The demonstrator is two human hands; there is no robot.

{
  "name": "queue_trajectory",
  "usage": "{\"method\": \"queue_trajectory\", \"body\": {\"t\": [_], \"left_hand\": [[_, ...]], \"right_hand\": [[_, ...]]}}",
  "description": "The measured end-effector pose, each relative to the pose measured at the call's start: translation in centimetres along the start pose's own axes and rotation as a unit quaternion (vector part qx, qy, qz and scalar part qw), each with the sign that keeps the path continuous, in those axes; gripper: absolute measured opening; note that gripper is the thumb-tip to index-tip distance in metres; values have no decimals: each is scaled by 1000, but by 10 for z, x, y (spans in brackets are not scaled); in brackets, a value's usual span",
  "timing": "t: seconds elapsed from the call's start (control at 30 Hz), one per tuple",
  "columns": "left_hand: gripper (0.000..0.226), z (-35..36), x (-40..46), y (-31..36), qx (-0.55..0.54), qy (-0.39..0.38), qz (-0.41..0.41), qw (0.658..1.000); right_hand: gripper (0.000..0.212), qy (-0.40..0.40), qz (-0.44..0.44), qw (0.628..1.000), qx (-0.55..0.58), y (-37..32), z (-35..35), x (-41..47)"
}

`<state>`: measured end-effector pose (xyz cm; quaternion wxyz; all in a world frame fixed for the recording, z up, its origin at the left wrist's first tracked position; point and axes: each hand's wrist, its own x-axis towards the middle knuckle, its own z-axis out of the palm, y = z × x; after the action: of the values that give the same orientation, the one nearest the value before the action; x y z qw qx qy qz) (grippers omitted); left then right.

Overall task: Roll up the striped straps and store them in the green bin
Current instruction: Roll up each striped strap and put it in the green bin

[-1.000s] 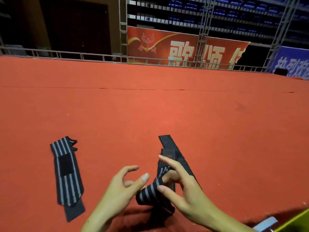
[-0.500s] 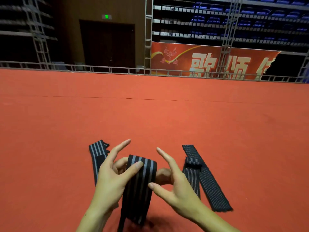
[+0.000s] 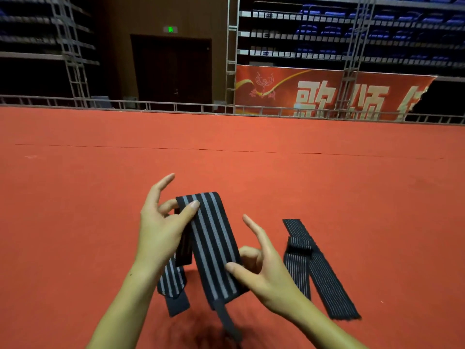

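The left hand (image 3: 161, 230) is raised above the red carpet (image 3: 75, 197), its thumb and curled middle fingers pinching the top edge of the wide-striped strap (image 3: 214, 248) while the index finger points up and away. That strap hangs stretched on a slant between both hands, black with 4 grey stripes and a plain dark tab dangling at its lower end. Another strap (image 3: 173, 280) lies on the carpet partly behind the left wrist. The right hand (image 3: 261, 270) sits lower, thumb pressed on the strap's lower right edge, fingers curled behind it. Just right of that hand, a thin-striped strap (image 3: 319, 270) lies flat, folded over itself.
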<state>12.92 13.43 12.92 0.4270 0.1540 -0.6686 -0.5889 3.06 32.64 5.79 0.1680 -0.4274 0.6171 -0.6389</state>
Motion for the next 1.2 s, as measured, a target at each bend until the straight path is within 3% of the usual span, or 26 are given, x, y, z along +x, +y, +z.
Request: {"method": "queue_trajectory", "body": {"t": [0.17, 0.3, 0.4, 0.57, 0.73, 0.9, 1.2], "left_hand": [[77, -18, -2, -9, 108, -20, 36, 993], [64, -25, -6, -10, 109, -50, 36, 992], [53, -24, -15, -12, 121, -82, -2, 989], [61, -13, -32, -16, 88, -202, -132, 966], [67, -3, -36, -13, 16, -205, -97, 974], [77, -1, -32, -18, 39, -190, -44, 980], [72, -31, -24, -44, 38, -152, -54, 986]], "right_hand": [[89, 62, -55, 995, -47, -25, -20, 23], [84, 57, -57, 996, -40, -30, -22, 40], [81, 61, -54, 996, -32, -27, -17, 44], [78, 63, -54, 996, -24, -30, -6, 45], [79, 36, -35, 998, -31, -21, -5, 37], [80, 24, -5, 1000, 5, -7, -9, 31], [67, 22, 24, 999, -5, 17, -6, 49]]}}
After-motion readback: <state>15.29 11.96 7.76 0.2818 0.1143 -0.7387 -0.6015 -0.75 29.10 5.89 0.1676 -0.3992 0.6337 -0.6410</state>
